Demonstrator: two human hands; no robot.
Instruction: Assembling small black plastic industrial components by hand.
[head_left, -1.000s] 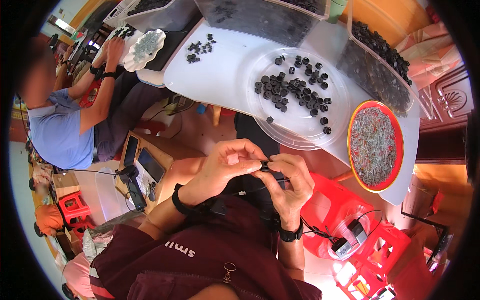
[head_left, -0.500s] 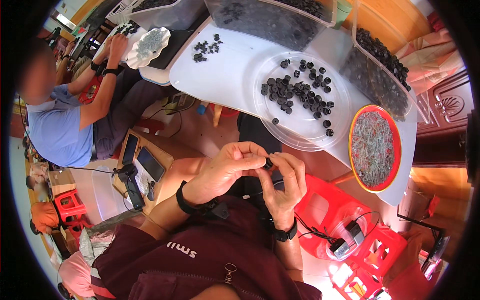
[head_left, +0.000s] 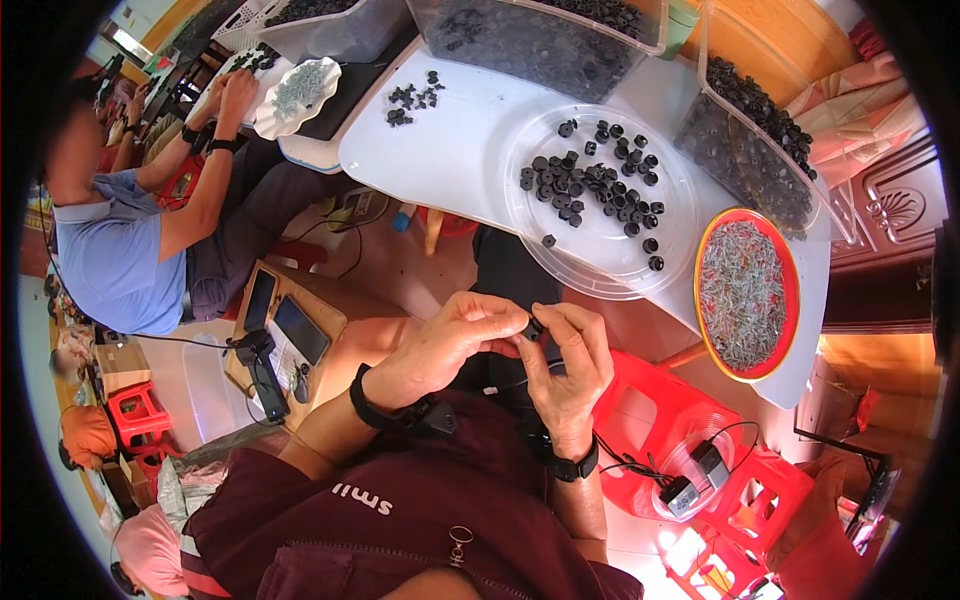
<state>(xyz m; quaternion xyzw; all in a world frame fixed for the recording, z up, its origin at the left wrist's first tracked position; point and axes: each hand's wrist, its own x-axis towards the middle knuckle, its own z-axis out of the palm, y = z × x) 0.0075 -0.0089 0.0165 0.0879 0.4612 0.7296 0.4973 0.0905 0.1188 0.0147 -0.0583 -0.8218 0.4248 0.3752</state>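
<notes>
In front of my chest my two hands meet, fingertips together. Between them is a small black plastic part (head_left: 533, 328), mostly covered by the fingers. My right hand (head_left: 570, 375) pinches it between thumb and fingers. My left hand (head_left: 445, 345) is closed at its fingertips against the same part; whether it also holds something thinner is hidden. Beyond the hands, a clear round tray (head_left: 520, 225) on the white table carries many loose black round parts (head_left: 570, 185). To its right sits a red, yellow-rimmed bowl (head_left: 789, 335) filled with thin metallic pins (head_left: 745, 290).
Clear bins (head_left: 530, 65) of black parts line the table's back, and a small pile of black pieces (head_left: 410, 100) lies at its left. Red stools (head_left: 640, 400) with cables and adapters (head_left: 680, 495) stand at right. A person in blue (head_left: 130, 245) works at left beside a scalloped dish (head_left: 270, 120).
Both hands stay nearly in place, with the left shifted slightly downward. The black part shows a little differently between the fingertips.
</notes>
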